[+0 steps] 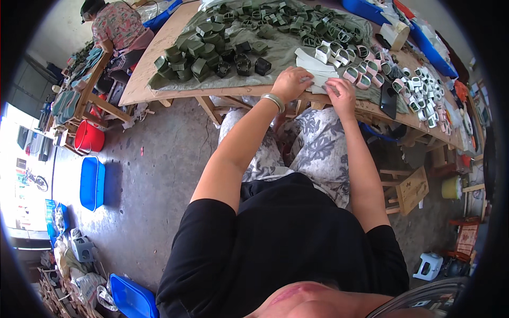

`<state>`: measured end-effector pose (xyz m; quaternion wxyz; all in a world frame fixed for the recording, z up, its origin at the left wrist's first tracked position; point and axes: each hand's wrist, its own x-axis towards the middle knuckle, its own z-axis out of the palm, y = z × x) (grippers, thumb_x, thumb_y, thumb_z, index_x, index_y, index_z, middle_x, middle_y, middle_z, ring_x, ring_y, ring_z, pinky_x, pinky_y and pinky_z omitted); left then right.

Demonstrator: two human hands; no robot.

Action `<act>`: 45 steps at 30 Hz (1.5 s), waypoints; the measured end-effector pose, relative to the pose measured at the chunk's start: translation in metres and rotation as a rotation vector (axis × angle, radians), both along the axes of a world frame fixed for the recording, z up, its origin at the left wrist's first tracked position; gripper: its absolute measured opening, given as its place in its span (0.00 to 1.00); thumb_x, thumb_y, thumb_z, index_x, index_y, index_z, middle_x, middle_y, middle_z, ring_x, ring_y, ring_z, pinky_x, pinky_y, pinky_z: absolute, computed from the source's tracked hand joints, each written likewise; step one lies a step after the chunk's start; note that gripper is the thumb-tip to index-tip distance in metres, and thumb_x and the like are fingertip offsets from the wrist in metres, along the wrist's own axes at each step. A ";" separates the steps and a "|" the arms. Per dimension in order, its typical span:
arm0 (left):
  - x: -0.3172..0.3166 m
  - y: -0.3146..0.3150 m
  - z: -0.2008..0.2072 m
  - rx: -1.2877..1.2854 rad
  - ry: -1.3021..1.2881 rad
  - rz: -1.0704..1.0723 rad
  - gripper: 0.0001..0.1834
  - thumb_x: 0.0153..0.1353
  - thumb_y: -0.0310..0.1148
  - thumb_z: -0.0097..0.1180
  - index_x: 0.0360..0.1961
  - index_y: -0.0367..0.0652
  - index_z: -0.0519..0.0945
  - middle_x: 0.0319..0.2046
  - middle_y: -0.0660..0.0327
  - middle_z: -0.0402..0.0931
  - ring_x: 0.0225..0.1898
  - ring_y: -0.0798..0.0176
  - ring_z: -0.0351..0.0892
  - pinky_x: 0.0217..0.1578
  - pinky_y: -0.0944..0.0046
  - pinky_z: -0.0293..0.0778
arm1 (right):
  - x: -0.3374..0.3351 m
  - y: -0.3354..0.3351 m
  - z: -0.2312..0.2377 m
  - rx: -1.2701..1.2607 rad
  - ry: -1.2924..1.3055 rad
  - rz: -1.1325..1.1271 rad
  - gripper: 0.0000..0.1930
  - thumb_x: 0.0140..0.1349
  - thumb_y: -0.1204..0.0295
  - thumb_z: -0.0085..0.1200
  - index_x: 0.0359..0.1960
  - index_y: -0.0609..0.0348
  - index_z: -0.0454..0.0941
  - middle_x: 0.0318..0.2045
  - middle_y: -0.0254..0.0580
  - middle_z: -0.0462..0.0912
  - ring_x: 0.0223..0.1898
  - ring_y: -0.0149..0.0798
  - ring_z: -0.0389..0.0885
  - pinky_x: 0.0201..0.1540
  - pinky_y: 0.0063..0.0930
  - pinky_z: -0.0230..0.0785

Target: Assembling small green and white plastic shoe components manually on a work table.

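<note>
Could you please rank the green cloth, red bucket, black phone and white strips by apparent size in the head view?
Green cloth
Red bucket, white strips: too close to rank
Black phone

no text, label, brand, number or sign is legible in the head view. the small red and white patches within the bright opening (24, 185) at the left edge are too small and washed out to read. any marking on the pale sack (89, 286) at the lower left is too blurred to make out.
</note>
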<state>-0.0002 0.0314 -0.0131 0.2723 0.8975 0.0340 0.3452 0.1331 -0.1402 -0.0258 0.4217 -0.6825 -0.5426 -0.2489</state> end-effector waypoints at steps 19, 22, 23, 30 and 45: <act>-0.003 0.002 0.003 -0.156 0.100 -0.011 0.13 0.57 0.38 0.61 0.41 0.45 0.84 0.39 0.60 0.81 0.40 0.57 0.78 0.44 0.62 0.73 | -0.004 -0.003 0.004 0.027 0.031 -0.028 0.08 0.49 0.68 0.65 0.31 0.52 0.82 0.37 0.30 0.84 0.42 0.40 0.78 0.46 0.35 0.67; -0.005 -0.001 0.008 -0.182 0.143 0.022 0.12 0.56 0.38 0.61 0.39 0.45 0.84 0.38 0.62 0.81 0.43 0.55 0.77 0.45 0.59 0.72 | -0.006 -0.003 0.005 0.020 0.040 -0.035 0.07 0.50 0.68 0.64 0.31 0.52 0.81 0.36 0.29 0.83 0.41 0.39 0.78 0.45 0.35 0.67; -0.004 0.000 0.008 -0.183 0.151 0.021 0.12 0.56 0.38 0.61 0.39 0.45 0.84 0.38 0.62 0.81 0.43 0.55 0.77 0.45 0.59 0.72 | -0.004 -0.002 0.004 0.019 0.048 -0.038 0.07 0.50 0.68 0.64 0.31 0.52 0.81 0.36 0.29 0.83 0.41 0.39 0.78 0.45 0.35 0.67; -0.001 -0.002 0.010 -0.156 0.143 0.007 0.11 0.58 0.37 0.59 0.40 0.46 0.84 0.36 0.61 0.81 0.39 0.58 0.78 0.42 0.63 0.73 | 0.000 -0.005 0.003 -0.002 0.028 -0.053 0.06 0.51 0.69 0.63 0.31 0.50 0.81 0.37 0.27 0.83 0.41 0.38 0.78 0.44 0.34 0.66; -0.007 -0.002 0.015 -0.156 0.106 -0.017 0.14 0.52 0.31 0.63 0.42 0.43 0.82 0.37 0.59 0.79 0.41 0.53 0.76 0.44 0.58 0.72 | -0.004 -0.010 0.008 -0.104 0.083 -0.021 0.11 0.49 0.68 0.65 0.36 0.50 0.81 0.42 0.27 0.82 0.46 0.38 0.76 0.49 0.34 0.64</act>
